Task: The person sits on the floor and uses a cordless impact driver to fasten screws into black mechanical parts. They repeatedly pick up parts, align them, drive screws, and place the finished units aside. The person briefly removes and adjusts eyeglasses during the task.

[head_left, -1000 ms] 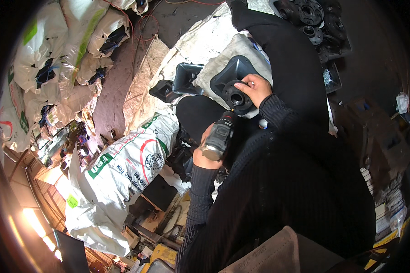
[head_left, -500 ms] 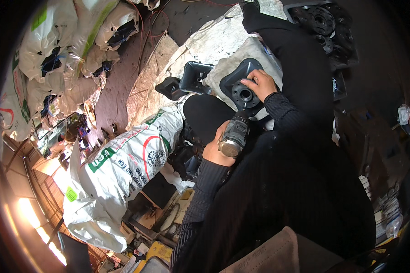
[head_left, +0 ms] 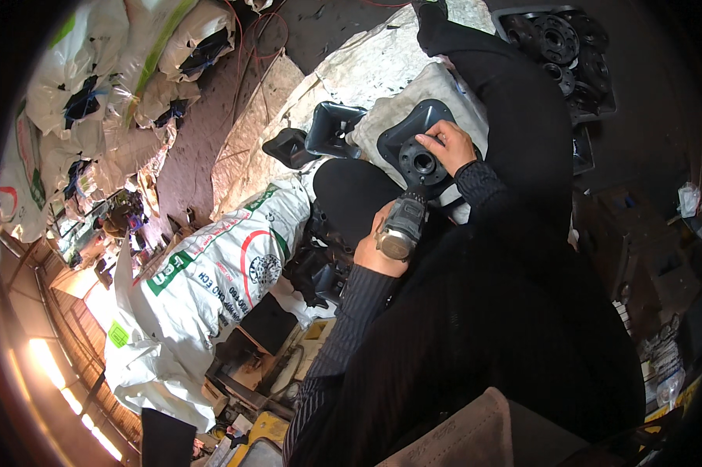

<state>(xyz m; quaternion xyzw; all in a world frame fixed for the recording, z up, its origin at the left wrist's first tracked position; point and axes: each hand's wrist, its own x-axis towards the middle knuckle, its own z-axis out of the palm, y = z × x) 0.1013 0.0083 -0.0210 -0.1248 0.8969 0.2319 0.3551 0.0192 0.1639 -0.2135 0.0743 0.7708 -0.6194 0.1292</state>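
My left hand (head_left: 376, 251) is wrapped round a dark grey power drill (head_left: 404, 226), and its front end points away from me at the near edge of a round black flange (head_left: 422, 161). The flange has a central hole and small holes round its rim. It sits on a black flared square horn (head_left: 415, 121), lying on a pale cloth-covered pad (head_left: 378, 144) between my legs. With closed fingers my right hand (head_left: 449, 146) grips the flange's far right rim. Whether the drill's tip touches the flange is too small to tell.
Two more black horns (head_left: 335, 128) lie to the left, on pale sheeting (head_left: 358, 70). A large white printed sack (head_left: 218, 265) rests beside my left knee. At the far right is a black tray (head_left: 609, 105) of round flanged parts. Filled white bags (head_left: 94, 47) stand far left.
The view has shifted slightly. My left hand and the drill look tilted a little differently, while my right hand stays on the flange's rim.
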